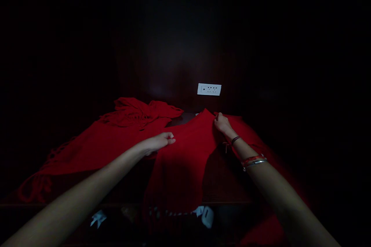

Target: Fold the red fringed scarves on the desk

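Observation:
A red fringed cloth [185,158] hangs between my hands, its lower end draping over the front edge of a dark shelf. My left hand [160,141] pinches its left side, with thumb and fingers pressed together. At its upper right, my right hand [222,122] is closed on the cloth; bracelets circle that wrist. More red fringed cloth [95,142] lies spread to the left, with a bunched red piece [139,112] at its back. Further red cloth [246,131] extends on the right, partly behind my right arm.
A white socket panel [209,89] is set in the dark back wall. Below the shelf edge [226,202] are a white pointed object [98,218] and a pale rounded object [207,217]. Much of the surroundings is too dark to make out.

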Tool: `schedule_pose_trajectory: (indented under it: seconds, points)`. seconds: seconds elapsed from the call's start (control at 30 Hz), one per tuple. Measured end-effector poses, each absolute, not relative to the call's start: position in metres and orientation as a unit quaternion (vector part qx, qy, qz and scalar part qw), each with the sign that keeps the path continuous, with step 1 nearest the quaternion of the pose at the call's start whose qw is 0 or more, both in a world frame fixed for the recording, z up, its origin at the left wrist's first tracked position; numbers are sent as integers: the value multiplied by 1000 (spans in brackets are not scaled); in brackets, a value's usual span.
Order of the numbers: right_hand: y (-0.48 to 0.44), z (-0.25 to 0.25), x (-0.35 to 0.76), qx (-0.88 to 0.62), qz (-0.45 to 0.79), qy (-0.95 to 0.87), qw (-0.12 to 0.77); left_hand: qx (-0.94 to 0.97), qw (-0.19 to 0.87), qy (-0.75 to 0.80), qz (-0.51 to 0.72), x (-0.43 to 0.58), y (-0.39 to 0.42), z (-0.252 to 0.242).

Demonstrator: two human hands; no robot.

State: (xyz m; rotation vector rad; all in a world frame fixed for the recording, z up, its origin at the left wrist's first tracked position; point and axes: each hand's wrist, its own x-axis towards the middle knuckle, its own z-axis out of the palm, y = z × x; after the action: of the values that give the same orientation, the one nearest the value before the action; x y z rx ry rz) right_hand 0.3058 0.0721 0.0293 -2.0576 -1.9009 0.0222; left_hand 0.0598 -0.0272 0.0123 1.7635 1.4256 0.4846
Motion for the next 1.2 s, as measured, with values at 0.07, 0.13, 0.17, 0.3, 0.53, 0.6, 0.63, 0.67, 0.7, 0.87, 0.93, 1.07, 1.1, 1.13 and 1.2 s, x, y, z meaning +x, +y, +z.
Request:
schedule_pose_trajectory:
  seconds: [0.07,0.13,0.17,0.3,0.53,0.6,0.63,0.67,0.7,0.87,0.93,1.07,1.1,1.13,1.2]
  points:
    - [58,21,295,-715,1,-681,159,719,354,586,116,51,-27,7]
    - [43,4,281,-690,5,-712,128,746,283,600,62,45,-28,1]
    - [37,-5,275,-677,18,-728,107,757,253,600,56,42,-29,0]
    - [28,-28,265,-666,75,-739,67,767,269,582,29,38,-40,12]
    - [54,-8,280,-719,70,-671,167,755,276,592,52,55,-22,32]
    - [65,-2,288,-735,119,-651,148,760,200,608,113,65,2,29]
    - [69,1,292,-735,132,-650,144,756,184,611,146,72,16,27]
    - [71,3,296,-732,138,-651,145,744,199,612,179,79,30,25]
    - [73,5,300,-728,137,-654,150,724,240,610,213,88,44,24]
    - [65,7,311,-711,109,-665,202,638,387,586,316,141,99,16]
    - [61,4,313,-700,109,-665,236,625,394,580,341,162,113,13]
    - [55,1,317,-696,99,-658,270,595,413,560,402,186,129,11]
    - [53,2,319,-697,88,-657,272,589,417,552,417,188,131,12]
    - [52,3,320,-699,74,-657,272,584,420,543,432,189,132,13]
    - [50,7,323,-707,45,-657,258,576,429,526,456,190,131,13]
